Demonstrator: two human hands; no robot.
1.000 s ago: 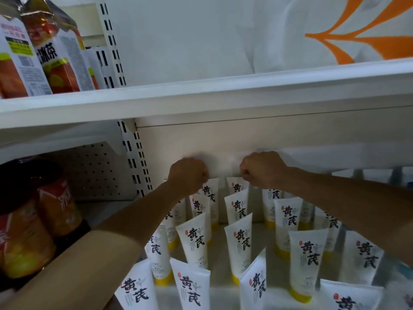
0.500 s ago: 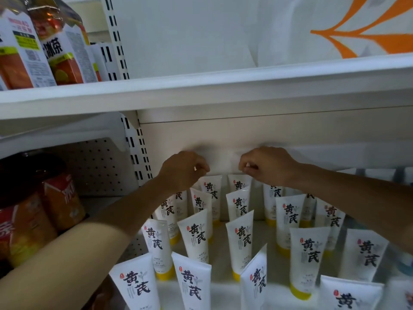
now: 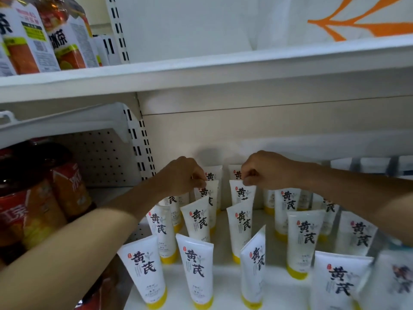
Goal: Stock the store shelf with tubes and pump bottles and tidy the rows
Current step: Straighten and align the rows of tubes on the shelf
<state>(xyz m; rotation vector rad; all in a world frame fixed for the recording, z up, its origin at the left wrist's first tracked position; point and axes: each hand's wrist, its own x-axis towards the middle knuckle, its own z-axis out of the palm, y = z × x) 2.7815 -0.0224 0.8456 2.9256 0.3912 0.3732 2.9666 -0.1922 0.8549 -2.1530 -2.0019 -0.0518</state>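
left hand pinching white tube, right hand pinching neighbouring tube

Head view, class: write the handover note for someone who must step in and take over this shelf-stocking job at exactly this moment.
Left hand: pinching the top edge of a tube in the second row from the back.
Right hand: pinching the top of the neighbouring tube, same row.
Things: white tubes with yellow caps stand cap-down in rows on the lower shelf.
Done: several rows are filled, most labels facing out.
Left: settle the two held tubes, then straighten the front tube turned sideways. No pump bottles are in view.
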